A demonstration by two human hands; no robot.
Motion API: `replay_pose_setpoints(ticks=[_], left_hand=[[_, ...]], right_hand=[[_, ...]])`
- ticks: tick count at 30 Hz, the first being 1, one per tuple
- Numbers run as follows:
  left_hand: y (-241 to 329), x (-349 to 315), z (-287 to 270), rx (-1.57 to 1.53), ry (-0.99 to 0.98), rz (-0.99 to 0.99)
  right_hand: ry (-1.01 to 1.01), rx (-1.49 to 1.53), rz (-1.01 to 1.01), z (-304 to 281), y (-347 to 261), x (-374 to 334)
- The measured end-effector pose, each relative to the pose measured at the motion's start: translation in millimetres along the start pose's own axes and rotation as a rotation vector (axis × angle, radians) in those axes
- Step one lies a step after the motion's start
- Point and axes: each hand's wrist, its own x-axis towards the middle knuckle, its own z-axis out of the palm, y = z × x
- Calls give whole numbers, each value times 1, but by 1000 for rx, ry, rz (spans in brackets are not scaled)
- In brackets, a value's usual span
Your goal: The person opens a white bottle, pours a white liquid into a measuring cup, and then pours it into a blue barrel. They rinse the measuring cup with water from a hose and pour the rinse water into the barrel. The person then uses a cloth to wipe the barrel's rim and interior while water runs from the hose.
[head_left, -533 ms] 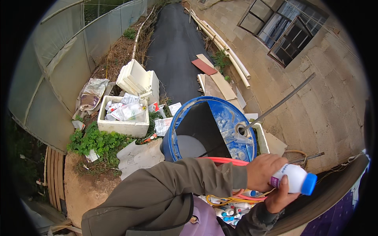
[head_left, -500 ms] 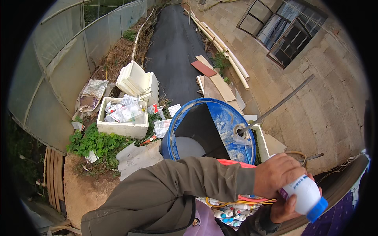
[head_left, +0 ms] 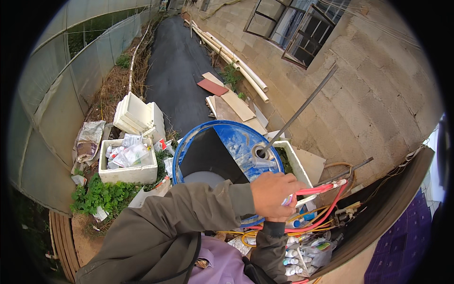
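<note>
My left hand [head_left: 278,193] reaches across my body to the right and is closed, back of the hand up. Under it, my right hand [head_left: 279,215] comes up from below, mostly covered by the left. Between them is the white bottle [head_left: 287,200]; only a sliver with a purple label mark shows, and its blue cap is hidden. Both hands are at the right front rim of a blue drum [head_left: 182,158], whose cut-open top shows cloudy liquid inside. A pink-red hose [head_left: 326,217] runs just right of the hands.
A grey rod [head_left: 302,106] slants out of the drum's bung hole. Several small bottles [head_left: 294,265] lie below right, beside yellow hoses. At left, a white foam box [head_left: 127,175] holds empty packaging. Boards [head_left: 234,106] and pale pipes [head_left: 250,80] lie along the block wall.
Both hands have moved left and up with the bottle, closer to the drum. The bottle, earlier largely visible with its blue cap, is now almost covered. The view has shifted right.
</note>
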Motion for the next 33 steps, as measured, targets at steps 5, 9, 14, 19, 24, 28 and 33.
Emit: replay_pose_setpoints(ticks=[5,9,14,19,24,28,33], left_hand=[[-49,-64,-44,4,65,-367],[-95,-121,-42,94,-51,-580],[-114,-179,-47,236,-266,-797],[-144,-229,-24,315,-168,-513],[-149,-215,-30,405,-460,-373],[-169,-162,-56,578,-435,138],[-221,-154,-69,824,-200,-384]], right_hand=[[-137,402,47,-10,-7,8],[131,485,58,21,-23,27],[-213,166,-371,106,-144,9],[255,-844,-1099,98,-147,-2],[-25,-624,-1121,119,-100,-6],[239,-879,-725,126,-99,29],[163,-900,-549,91,-71,43]])
